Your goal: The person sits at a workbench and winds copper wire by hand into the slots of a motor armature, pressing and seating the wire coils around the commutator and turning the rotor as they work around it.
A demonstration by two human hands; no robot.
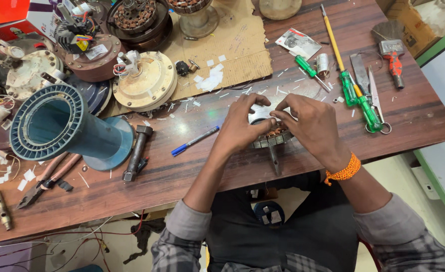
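Both hands rest on a round motor stator (272,137) with copper windings that sits near the front edge of the wooden workbench (182,171). My left hand (242,123) covers its left side with fingers curled on top. My right hand (310,123), with an orange thread band at the wrist, covers the right side. Fingertips of both hands pinch a small white strip of paper over the stator's middle. Most of the stator is hidden under the hands.
A blue pen (195,141) lies left of the hands. Further left are a blue ribbed cylinder (61,128), a heavy bolt (136,153), pliers (43,181) and several fan motor parts (144,80). Green screwdrivers (356,98), scissors (376,100) and a brush (391,53) lie to the right.
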